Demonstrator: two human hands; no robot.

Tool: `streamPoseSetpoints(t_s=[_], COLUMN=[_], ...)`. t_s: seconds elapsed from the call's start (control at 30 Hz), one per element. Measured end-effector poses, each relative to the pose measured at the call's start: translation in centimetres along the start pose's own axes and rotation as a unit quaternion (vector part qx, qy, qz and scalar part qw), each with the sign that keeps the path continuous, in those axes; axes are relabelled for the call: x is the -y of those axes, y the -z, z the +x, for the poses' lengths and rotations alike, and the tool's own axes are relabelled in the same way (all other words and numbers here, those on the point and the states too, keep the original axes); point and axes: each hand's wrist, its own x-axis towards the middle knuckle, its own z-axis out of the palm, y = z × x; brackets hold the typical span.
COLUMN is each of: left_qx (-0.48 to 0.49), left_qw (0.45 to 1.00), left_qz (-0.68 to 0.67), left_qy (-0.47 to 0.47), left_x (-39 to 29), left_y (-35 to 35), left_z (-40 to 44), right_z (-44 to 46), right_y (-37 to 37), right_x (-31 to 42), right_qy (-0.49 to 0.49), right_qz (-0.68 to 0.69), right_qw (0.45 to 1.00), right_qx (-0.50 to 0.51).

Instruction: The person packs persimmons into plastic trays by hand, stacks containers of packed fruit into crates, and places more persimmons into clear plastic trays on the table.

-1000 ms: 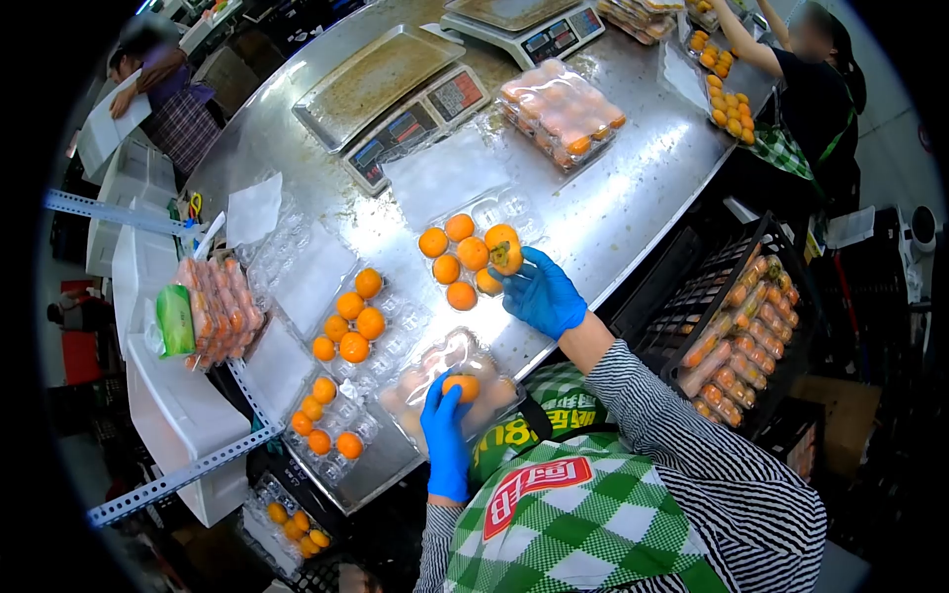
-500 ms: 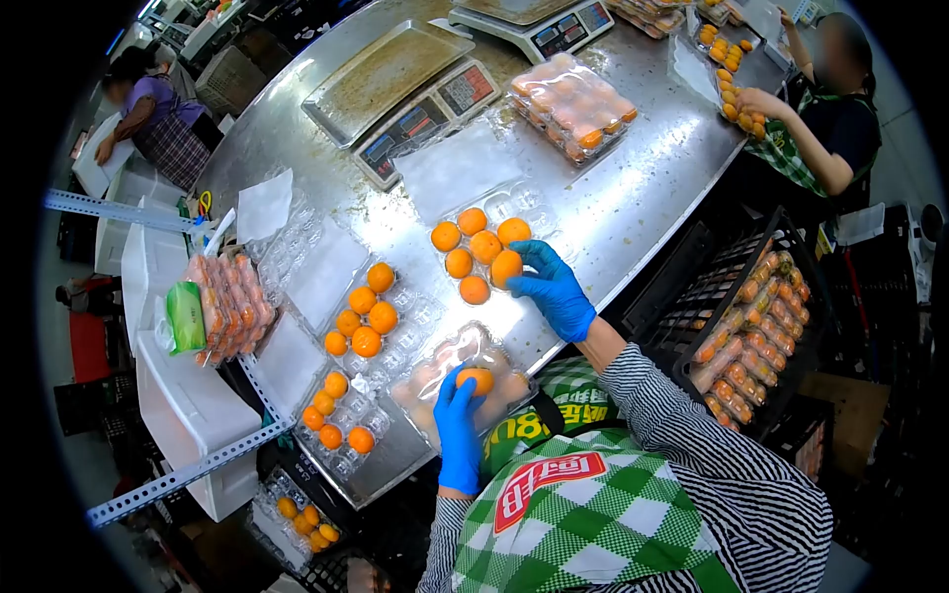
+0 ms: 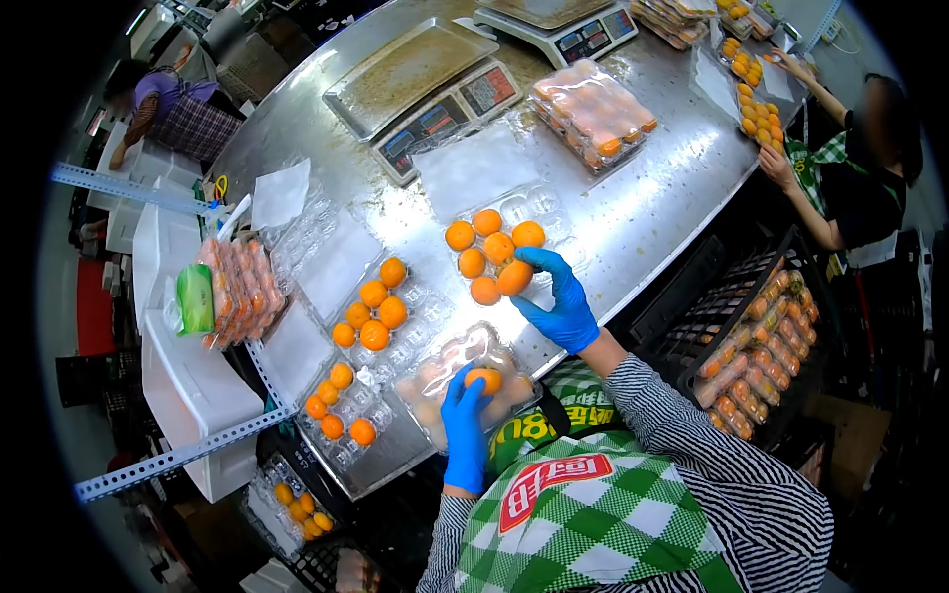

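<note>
My left hand (image 3: 467,435), in a blue glove, is closed around one orange fruit (image 3: 483,381) above a closed clear pack (image 3: 420,395) near the table edge. My right hand (image 3: 563,306), also gloved in blue, has its thumb and fingers apart beside an orange fruit (image 3: 513,278). That fruit sits at the near right of a group in a clear tray (image 3: 542,202), with my fingertips at its edge. Two more clear trays, partly filled with orange fruit (image 3: 375,335) (image 3: 341,376), lie to the left.
Behind are two scales (image 3: 445,119) (image 3: 583,38) and stacked packs (image 3: 593,114). A black crate of packs (image 3: 761,346) stands right, past the table edge. More packs (image 3: 240,287) and a metal rail (image 3: 188,450) are left. Another person (image 3: 855,173) handles fruit at far right.
The fruit by my right hand went from raised and tilted to resting in the tray, and my fingers have spread. My left hand keeps its fruit. The view has shifted slightly.
</note>
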Motion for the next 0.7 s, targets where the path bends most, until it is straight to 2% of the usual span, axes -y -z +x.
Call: streamPoseSetpoints(t_s=[0.17,0.27,0.37,0.4,0.47,0.5,0.6,0.63,0.7], left_qx=[-0.021,-0.041,-0.04,0.009,0.102,0.107,0.061,0.075,0.044], left_qw=[1.0,0.996,0.996,0.992,0.955,0.95,0.981,0.989,0.992], left_qz=[0.014,0.058,-0.039,-0.12,-0.277,-0.293,-0.184,-0.12,-0.028], left_qy=[-0.014,-0.056,-0.068,-0.049,-0.012,0.004,0.011,-0.036,-0.118], left_x=[-0.1,-0.4,-0.8,-0.9,-1.7,-2.3,-2.6,-2.9,-5.6], left_y=[-0.4,-0.4,-0.4,-0.2,0.2,0.0,-0.4,-0.8,-4.0], left_z=[-0.2,-0.3,-0.2,-0.1,-0.1,-0.4,1.0,0.9,-0.7], right_z=[0.3,0.2,0.4,0.7,1.3,1.5,0.6,0.8,0.6], right_y=[0.3,0.2,-0.1,0.0,0.1,-0.2,-0.5,-0.9,-1.3], right_x=[0.9,0.9,1.7,2.1,3.4,3.6,2.5,3.4,3.9], right_qy=[0.041,0.054,-0.048,-0.126,-0.279,-0.317,-0.395,-0.414,-0.452], right_qz=[-0.012,0.006,0.158,0.249,0.421,0.512,0.562,0.536,0.484], right_qw=[0.999,0.998,0.986,0.959,0.862,0.796,0.726,0.736,0.749], right_qx=[0.002,-0.018,-0.036,-0.039,-0.041,-0.058,-0.007,-0.009,0.022])
